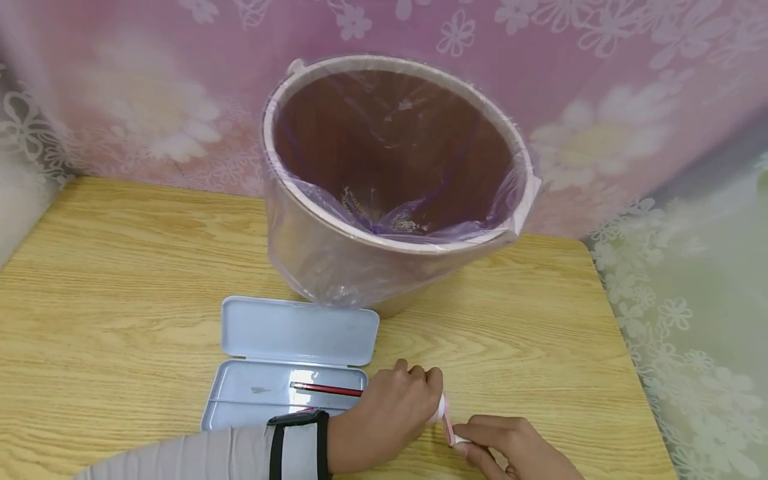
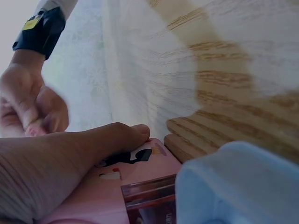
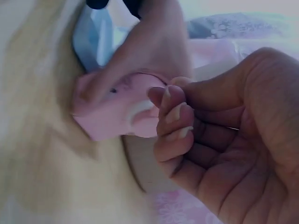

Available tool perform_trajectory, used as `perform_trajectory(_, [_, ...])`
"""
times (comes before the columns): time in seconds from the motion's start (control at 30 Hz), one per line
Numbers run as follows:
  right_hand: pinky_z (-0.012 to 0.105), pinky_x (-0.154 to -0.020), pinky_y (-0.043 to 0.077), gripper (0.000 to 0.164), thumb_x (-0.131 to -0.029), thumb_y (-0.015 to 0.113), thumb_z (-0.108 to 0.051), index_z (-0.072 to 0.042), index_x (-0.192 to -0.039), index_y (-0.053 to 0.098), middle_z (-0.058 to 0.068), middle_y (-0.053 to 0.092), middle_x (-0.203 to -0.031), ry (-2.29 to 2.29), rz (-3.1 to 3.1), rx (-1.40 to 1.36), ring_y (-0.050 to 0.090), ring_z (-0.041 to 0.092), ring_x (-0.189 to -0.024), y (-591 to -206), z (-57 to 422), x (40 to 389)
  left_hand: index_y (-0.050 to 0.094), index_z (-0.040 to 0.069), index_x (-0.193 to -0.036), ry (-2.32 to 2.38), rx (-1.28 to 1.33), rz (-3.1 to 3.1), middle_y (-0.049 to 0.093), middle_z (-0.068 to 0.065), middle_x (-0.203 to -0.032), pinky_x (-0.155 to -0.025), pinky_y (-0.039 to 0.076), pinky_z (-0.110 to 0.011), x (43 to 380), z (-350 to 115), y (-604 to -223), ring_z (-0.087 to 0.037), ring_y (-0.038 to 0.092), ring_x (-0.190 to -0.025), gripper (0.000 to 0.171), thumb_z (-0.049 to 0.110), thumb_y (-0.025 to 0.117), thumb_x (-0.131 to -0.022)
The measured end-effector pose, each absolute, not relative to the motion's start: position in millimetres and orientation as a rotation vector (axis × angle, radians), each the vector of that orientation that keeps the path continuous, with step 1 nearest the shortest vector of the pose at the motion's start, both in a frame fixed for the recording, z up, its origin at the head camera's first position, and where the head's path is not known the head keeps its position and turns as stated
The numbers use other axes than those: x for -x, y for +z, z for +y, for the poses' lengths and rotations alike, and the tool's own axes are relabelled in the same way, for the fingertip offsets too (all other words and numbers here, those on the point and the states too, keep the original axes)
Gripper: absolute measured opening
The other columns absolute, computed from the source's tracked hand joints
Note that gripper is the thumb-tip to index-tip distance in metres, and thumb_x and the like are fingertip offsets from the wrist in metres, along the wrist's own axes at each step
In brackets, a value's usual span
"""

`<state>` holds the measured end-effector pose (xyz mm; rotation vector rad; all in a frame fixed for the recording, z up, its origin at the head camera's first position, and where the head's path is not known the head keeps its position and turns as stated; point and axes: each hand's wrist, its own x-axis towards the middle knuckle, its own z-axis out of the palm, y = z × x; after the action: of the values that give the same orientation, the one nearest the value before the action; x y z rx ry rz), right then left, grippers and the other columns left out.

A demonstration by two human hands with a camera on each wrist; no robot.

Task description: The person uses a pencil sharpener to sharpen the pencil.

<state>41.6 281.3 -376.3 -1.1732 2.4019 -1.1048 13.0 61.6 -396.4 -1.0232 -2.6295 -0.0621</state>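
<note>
My left hand [image 1: 384, 417] grips a pink crank pencil sharpener [image 2: 110, 189] with a see-through window and a cartoon print. In the head view that hand covers most of the sharpener. A pink crank arm [image 1: 448, 430] sticks out at its right end, and my right hand [image 1: 516, 443] pinches the white knob [image 1: 461, 440] between thumb and fingers. Beside the left hand lies an opened light-blue pencil case [image 1: 300, 330]. A red and black pencil [image 1: 330, 389] lies inside it, partly behind the left hand. Whether a pencil sits in the sharpener is hidden.
Behind the case stands a large bin [image 1: 324, 260] lined with a clear purplish bag, with some shavings-like bits at its bottom. The wooden table [image 1: 138, 267] ends at a pink floral cloth [image 1: 600, 133] behind.
</note>
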Motion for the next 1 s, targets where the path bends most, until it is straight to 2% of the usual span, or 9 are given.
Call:
perform_trajectory(0.2, [0.005,-0.065,0.044,0.026,-0.093,0.065,0.005,-0.007,-0.114,0.074,-0.011,0.062,-0.080,-1.096,2.428,1.187,0.050,-0.012,-0.074,-367,284,-35,0.043,0.019,-0.071,-0.111,1.033,-2.661,0.037,0.008,-0.055,-0.040,0.023,-0.017,-11,63,-398,-0.004,0.035,-0.050,0.038,0.029,0.077,-0.085])
perform_trajectory(0.5, [0.007,-0.062,0.042,0.025,-0.095,0.066,0.000,-0.021,-0.106,0.072,-0.014,0.059,-0.079,-1.093,2.513,1.102,0.046,-0.012,-0.072,-363,278,-35,0.048,0.019,-0.074,-0.101,1.107,-2.699,0.040,0.008,-0.056,-0.040,0.024,-0.016,-8,58,-395,-0.003,0.035,-0.052,0.035,0.036,0.074,-0.091])
perform_trajectory(0.73, [0.007,-0.060,0.041,0.023,-0.096,0.065,-0.002,-0.021,-0.107,0.072,-0.017,0.057,-0.079,-1.040,2.542,1.099,0.045,-0.012,-0.070,-357,276,-30,0.050,0.019,-0.077,-0.109,1.148,-2.679,0.044,0.008,-0.058,-0.040,0.025,-0.017,-7,55,-394,-0.004,0.039,-0.053,0.033,0.033,0.078,-0.087])
perform_trajectory(0.83, [0.007,-0.061,0.042,0.029,-0.096,0.064,0.002,-0.023,-0.107,0.070,-0.017,0.057,-0.078,-1.075,2.587,1.083,0.047,-0.010,-0.069,-356,274,-24,0.048,0.020,-0.075,-0.125,1.137,-2.617,0.041,0.009,-0.057,-0.040,0.020,-0.018,-7,55,-395,-0.003,0.034,-0.051,0.035,0.038,0.069,-0.095])
perform_trajectory(0.93, [0.010,-0.061,0.044,0.034,-0.095,0.062,0.005,-0.027,-0.105,0.066,-0.017,0.056,-0.077,-1.102,2.612,1.082,0.048,-0.008,-0.068,-356,273,-15,0.043,0.020,-0.069,-0.161,1.073,-2.522,0.033,0.009,-0.053,-0.042,0.011,-0.019,-8,57,-396,-0.003,0.024,-0.049,0.041,0.039,0.054,-0.103])
perform_trajectory(1.0, [0.012,-0.060,0.045,0.034,-0.096,0.061,0.005,-0.027,-0.105,0.067,-0.016,0.059,-0.078,-1.116,2.591,1.073,0.048,-0.008,-0.068,-357,273,-9,0.040,0.020,-0.066,-0.186,1.022,-2.473,0.028,0.009,-0.052,-0.044,0.007,-0.019,-9,58,-397,-0.004,0.017,-0.051,0.043,0.036,0.051,-0.104])
